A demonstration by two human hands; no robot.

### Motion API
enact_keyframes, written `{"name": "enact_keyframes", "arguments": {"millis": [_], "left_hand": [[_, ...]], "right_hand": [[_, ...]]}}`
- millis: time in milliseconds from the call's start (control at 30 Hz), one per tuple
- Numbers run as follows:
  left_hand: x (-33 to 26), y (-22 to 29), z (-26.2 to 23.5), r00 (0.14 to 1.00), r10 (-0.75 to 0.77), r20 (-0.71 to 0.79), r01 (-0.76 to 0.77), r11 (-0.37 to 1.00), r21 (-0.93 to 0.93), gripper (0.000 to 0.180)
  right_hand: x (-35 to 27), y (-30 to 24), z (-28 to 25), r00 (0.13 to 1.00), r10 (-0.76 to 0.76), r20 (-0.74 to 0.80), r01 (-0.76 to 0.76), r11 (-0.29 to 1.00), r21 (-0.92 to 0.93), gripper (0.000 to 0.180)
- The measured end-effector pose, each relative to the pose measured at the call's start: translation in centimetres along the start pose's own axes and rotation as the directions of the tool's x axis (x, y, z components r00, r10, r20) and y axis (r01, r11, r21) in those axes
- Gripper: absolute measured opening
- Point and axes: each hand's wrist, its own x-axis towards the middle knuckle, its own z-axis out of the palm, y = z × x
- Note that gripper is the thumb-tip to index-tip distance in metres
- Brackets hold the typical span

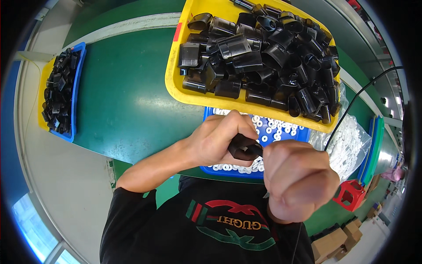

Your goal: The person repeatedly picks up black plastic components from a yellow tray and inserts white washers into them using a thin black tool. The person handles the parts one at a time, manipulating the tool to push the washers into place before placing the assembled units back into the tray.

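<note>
While the left hand (216,140) grips a black housing (236,149) over the blue tray (304,134), probably to steady it, the right hand (300,176) is balled tight just beside, can't tell around what. White rings (278,131) lie in the tray; a yellow bin (173,83) of black parts (241,46) sits just beyond it, presumably for quick grabbing.

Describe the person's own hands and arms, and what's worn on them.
The left hand and right hand wear no gloves. The left forearm is bare below a short black sleeve; the right sleeve is hard to make out. The black shirt carries red-and-green decoration and gold lettering.
</note>
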Motion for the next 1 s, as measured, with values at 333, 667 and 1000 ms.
{"name": "enact_keyframes", "arguments": {"millis": [333, 667, 1000], "left_hand": [[-0.6, -0.1, 0.3, 0.999, 0.037, 0.01, -0.038, 0.994, 0.098, 0.037], [0.8, 1.5, -1.2, 0.989, -0.143, 0.026, 0.138, 0.981, 0.135, 0.046], [1.2, 3.8, -4.9, 0.96, -0.139, -0.244, 0.176, 0.975, 0.135, 0.061]], "right_hand": [[-0.7, 1.9, 0.4, 0.999, -0.051, -0.008, 0.051, 0.998, 0.021, 0.03], [0.2, -1.8, -1.9, 0.946, -0.325, -0.01, 0.317, 0.915, 0.252, 0.023], [-4.9, 0.3, -6.9, 0.908, 0.134, 0.398, 0.278, 0.517, -0.809, 0.012]]}}
